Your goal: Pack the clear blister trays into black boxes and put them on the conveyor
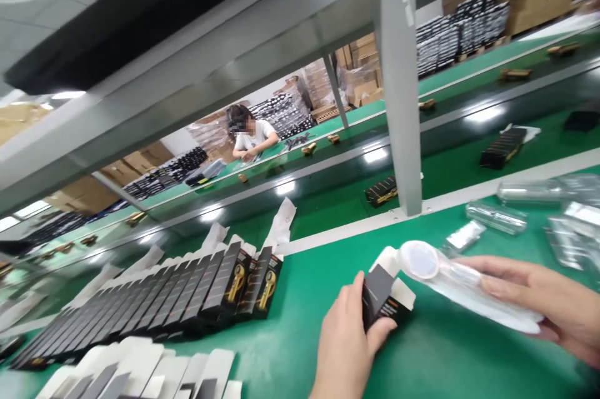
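My left hand [344, 339] grips a small black carton [380, 296] with its white end flaps open, held just above the green table [304, 299]. My right hand [548, 305] holds a clear plastic blister tray [450, 277] with a round end, its tip pointing at the carton's open mouth. Whether the tray has entered the carton I cannot tell.
A long row of filled black cartons [187, 299] with gold print stands at the left. Flat white-and-black carton blanks [140, 374] lie at the bottom left. Several clear blister trays [497, 217] lie at the right. A grey post [400, 105] rises ahead. Beyond the conveyor, another person [250, 136] works.
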A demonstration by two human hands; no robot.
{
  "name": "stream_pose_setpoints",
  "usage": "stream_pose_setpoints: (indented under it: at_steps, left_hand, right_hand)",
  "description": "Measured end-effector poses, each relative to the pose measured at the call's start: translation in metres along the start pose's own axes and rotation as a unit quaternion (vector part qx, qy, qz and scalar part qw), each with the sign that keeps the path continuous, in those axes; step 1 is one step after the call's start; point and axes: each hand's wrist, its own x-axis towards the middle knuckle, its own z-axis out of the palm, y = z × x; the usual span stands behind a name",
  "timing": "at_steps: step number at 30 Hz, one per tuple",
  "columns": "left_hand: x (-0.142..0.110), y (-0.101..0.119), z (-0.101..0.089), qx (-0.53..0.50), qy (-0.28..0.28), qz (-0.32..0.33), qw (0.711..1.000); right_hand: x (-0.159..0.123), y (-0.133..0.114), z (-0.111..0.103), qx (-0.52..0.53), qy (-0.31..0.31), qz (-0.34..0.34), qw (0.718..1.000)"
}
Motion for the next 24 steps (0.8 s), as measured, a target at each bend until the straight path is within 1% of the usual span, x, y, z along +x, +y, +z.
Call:
stream_pose_setpoints:
  at_steps: [2,4,7,9,11,14,16,18,22,24]
  left_hand:
    - [0.000,0.004,0.013,-0.027,0.005,0.020,0.999]
    - [0.002,0.004,0.019,-0.019,0.022,0.074,0.997]
    - [0.005,0.000,0.023,0.023,0.060,0.185,0.981]
    - [0.005,-0.002,0.025,0.037,0.088,0.239,0.966]
    - [0.003,-0.004,0.026,0.027,0.108,0.275,0.955]
    - [0.000,-0.006,0.029,0.011,0.114,0.294,0.949]
    - [-0.002,-0.005,0.030,0.020,0.124,0.302,0.945]
    - [-0.002,-0.001,0.030,0.036,0.149,0.326,0.933]
    - [-0.001,0.011,0.028,0.080,0.201,0.364,0.906]
    - [-0.002,0.015,0.027,0.099,0.209,0.369,0.900]
  right_hand:
    - [-0.005,-0.006,0.002,0.104,-0.058,0.039,0.992]
    - [-0.010,-0.010,0.001,0.143,-0.079,0.045,0.986]
    - [-0.018,-0.014,-0.004,0.125,-0.109,0.041,0.985]
    - [-0.023,-0.014,-0.007,0.103,-0.128,0.038,0.986]
    - [-0.027,-0.013,-0.009,0.095,-0.144,0.038,0.984]
    - [-0.026,-0.008,-0.012,0.090,-0.168,0.045,0.981]
    - [-0.024,-0.008,-0.016,0.050,-0.164,0.040,0.984]
    - [-0.022,-0.011,-0.021,-0.023,-0.160,0.018,0.987]
    - [-0.025,-0.026,-0.028,-0.159,-0.143,-0.024,0.977]
    - [-0.027,-0.030,-0.029,-0.187,-0.139,-0.031,0.972]
